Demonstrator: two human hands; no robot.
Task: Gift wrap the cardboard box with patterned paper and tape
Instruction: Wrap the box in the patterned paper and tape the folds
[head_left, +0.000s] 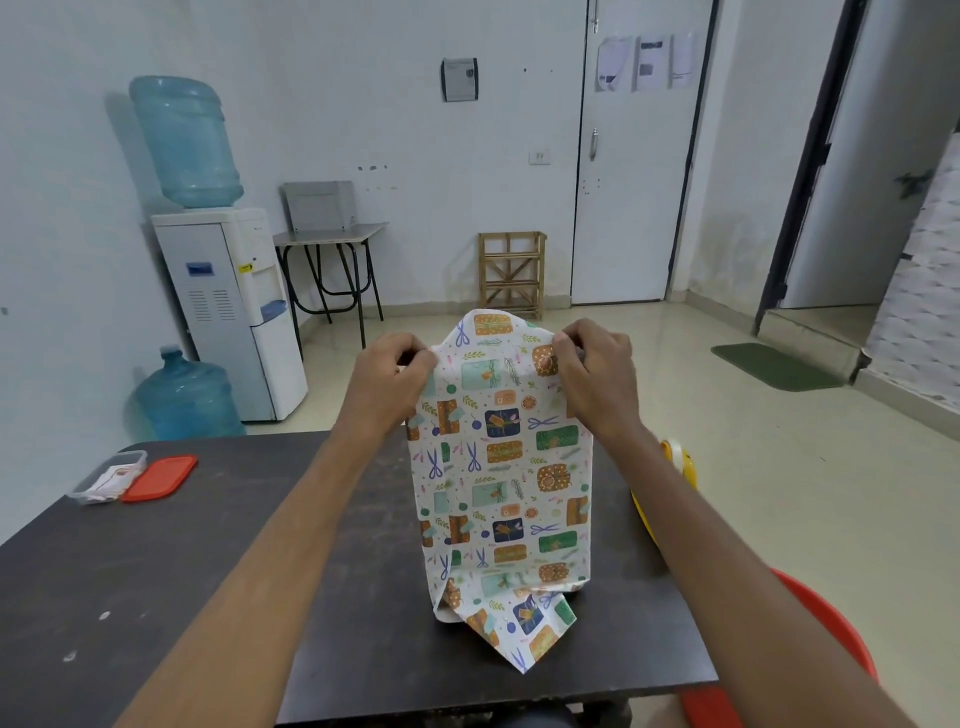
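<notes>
The box stands upright on the dark table (218, 545), fully covered by patterned paper (501, 483) printed with gifts and scissors. No cardboard shows. My left hand (392, 376) pinches the paper's upper left edge, and my right hand (592, 371) pinches the upper right edge. Between them a loose flap of paper sticks up. At the bottom near me, a pointed paper flap (530, 631) lies spread on the table. A yellow tape dispenser (675, 462) sits at the table's right edge, partly hidden behind my right forearm.
A clear plastic container (106, 475) and its red lid (161, 478) lie at the table's far left. A red chair (826, 639) is at my right. A water dispenser (234, 306), spare bottle (184, 395), small desk and wooden rack stand beyond the table.
</notes>
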